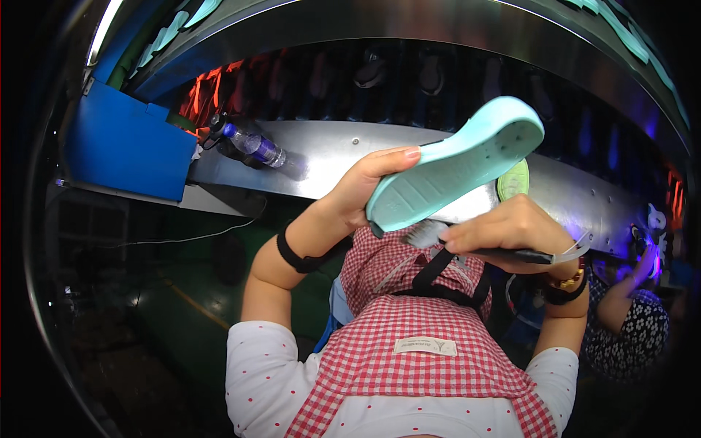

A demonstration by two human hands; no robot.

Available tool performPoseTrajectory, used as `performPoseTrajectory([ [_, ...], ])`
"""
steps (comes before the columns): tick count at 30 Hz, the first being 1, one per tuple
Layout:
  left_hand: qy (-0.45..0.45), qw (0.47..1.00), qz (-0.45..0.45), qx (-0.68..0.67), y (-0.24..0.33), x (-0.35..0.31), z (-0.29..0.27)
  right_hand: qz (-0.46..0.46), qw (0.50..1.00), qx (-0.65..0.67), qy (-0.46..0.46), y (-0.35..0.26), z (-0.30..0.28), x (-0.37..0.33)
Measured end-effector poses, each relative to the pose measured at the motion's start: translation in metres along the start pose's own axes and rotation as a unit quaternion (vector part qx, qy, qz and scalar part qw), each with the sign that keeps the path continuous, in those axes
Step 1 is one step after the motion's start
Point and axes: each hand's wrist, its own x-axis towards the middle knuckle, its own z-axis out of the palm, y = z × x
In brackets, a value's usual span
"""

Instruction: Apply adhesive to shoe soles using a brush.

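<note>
A mint-green shoe sole (460, 168) is held up at a slant, its heel end toward the upper right and its ribbed side showing. My left hand (365, 182) grips it at the lower-left end, thumb along the edge. At that same end, a small dark piece sticks out beneath the sole. In my right hand (515, 230) is a brush (425, 234) with a black handle, its pale bristles just below the sole's lower edge. Whether the bristles touch the sole, I cannot tell. A round light-green dish or lid (513, 181) shows behind my right hand.
A metal ledge (328, 139) runs across in front. On its left lie a clear bottle with a blue cap (255, 146) and a dark bottle (232, 144). Beyond is a dark rack with hanging shoe parts (371, 71). A blue panel (128, 142) stands left; another person (629, 321) works at right.
</note>
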Motion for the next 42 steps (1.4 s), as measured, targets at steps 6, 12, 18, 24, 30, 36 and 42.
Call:
performPoseTrajectory([
  [6, 0.008, 0.997, -0.075, 0.034, 0.002, -0.001, 0.005, -0.022, 0.997, -0.070, 0.004, 0.010, -0.001, -0.001],
  [12, 0.032, 0.993, -0.083, 0.081, 0.001, -0.006, -0.005, -0.013, 0.972, -0.231, -0.032, 0.003, -0.018, 0.000],
  [18, 0.001, 0.998, -0.042, 0.042, -0.006, -0.012, -0.024, 0.085, 0.989, -0.120, -0.013, 0.014, -0.009, -0.015],
  [24, 0.010, 0.993, 0.009, -0.118, -0.033, 0.002, -0.024, 0.139, 0.947, 0.119, 0.264, 0.055, 0.014, -0.009],
  [30, 0.040, 0.986, 0.025, -0.162, -0.045, 0.010, -0.032, 0.078, 0.874, -0.027, 0.479, 0.076, 0.015, -0.007],
  [36, -0.004, 0.967, 0.236, 0.097, 0.026, -0.015, -0.020, -0.035, 0.873, 0.225, 0.430, 0.035, 0.031, -0.046],
  [42, -0.012, 0.928, 0.367, -0.065, 0.168, 0.016, -0.021, 0.015, 0.832, 0.250, 0.496, 0.051, 0.045, -0.082],
])
